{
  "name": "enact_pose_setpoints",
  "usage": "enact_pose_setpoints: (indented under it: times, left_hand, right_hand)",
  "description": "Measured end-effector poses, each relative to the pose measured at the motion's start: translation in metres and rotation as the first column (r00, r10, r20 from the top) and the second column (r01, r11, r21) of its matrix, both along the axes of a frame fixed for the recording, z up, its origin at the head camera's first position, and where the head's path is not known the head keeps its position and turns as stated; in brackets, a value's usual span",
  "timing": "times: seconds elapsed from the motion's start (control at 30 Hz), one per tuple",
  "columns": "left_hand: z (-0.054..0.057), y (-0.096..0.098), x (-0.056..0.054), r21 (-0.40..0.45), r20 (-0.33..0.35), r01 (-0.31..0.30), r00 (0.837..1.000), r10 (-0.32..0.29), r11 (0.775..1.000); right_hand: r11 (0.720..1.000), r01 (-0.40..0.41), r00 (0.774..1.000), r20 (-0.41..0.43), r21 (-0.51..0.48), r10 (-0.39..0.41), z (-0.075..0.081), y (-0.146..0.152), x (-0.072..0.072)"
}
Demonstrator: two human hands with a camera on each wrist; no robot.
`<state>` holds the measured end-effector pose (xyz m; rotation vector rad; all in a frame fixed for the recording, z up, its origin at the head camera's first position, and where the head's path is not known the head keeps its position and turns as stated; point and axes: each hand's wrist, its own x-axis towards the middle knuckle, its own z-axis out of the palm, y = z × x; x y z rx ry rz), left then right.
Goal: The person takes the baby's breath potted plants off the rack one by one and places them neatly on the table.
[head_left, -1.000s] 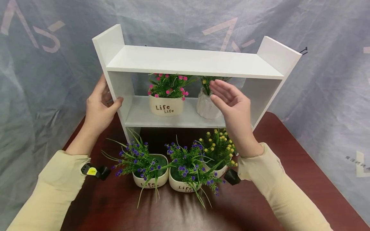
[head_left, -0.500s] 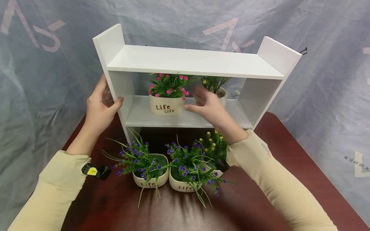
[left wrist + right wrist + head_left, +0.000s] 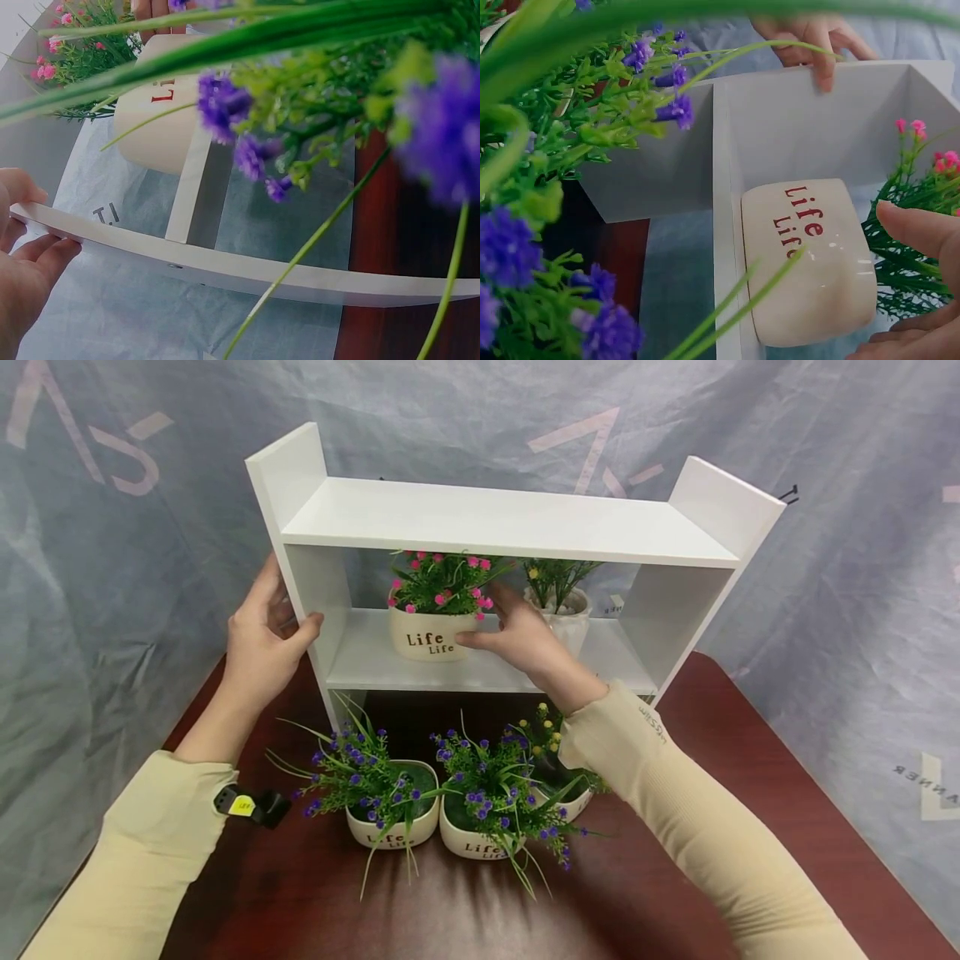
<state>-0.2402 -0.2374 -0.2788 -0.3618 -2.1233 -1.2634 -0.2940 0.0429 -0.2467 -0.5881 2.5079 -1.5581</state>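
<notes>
My left hand [image 3: 267,635] grips the left side panel of a white shelf [image 3: 480,518], thumb in front and fingers on the outer side. On its middle board stands a cream "Life" flowerpot [image 3: 423,637] with pink flowers [image 3: 945,160]. My right hand [image 3: 522,639] is at this pot's right side, thumb toward the front and fingers toward the back. In the right wrist view the thumb [image 3: 911,227] lies over the leaves, apart from the pot's front; whether the fingers touch the pot is unclear. Beside the hand stands a white ribbed pot [image 3: 568,622] with green stems, partly hidden.
In front of the shelf, two "Life" pots with purple flowers [image 3: 390,835] [image 3: 480,842] stand on the dark red table [image 3: 712,860]. A pot with yellow flowers [image 3: 551,737] stands behind them, partly covered by the right sleeve. Grey cloth [image 3: 847,610] hangs behind.
My right hand has moved left, from in front of the white ribbed pot to the right side of the pink-flowered pot. My left hand has stayed on the shelf's side panel.
</notes>
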Motion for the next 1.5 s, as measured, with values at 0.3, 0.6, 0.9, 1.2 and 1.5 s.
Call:
enact_pose_setpoints:
  times: [0.3,0.6,0.9,1.2,1.5]
  left_hand:
    - [-0.001,0.000,0.001,0.007,-0.003,0.003,1.000,-0.003,1.000]
    - [-0.001,0.002,0.002,0.015,-0.011,0.001,1.000,-0.001,1.000]
    - [-0.002,0.002,0.002,0.020,-0.010,-0.003,1.000,0.003,1.000]
    - [-0.001,0.003,0.002,0.011,-0.004,-0.007,1.000,0.007,1.000]
    - [-0.001,0.002,0.002,0.012,-0.002,-0.012,1.000,0.012,1.000]
  right_hand:
    - [1.000,0.021,0.999,0.026,0.022,-0.021,-0.002,-0.004,-0.010]
    - [0.998,0.058,0.995,0.086,0.017,-0.059,-0.006,-0.010,-0.018]
    - [0.993,0.111,0.990,0.087,0.028,-0.113,-0.012,-0.016,-0.027]
    - [0.996,0.083,0.994,0.073,-0.012,-0.082,-0.014,-0.019,-0.024]
    - [0.999,0.040,0.997,0.064,-0.019,-0.039,-0.016,-0.017,-0.020]
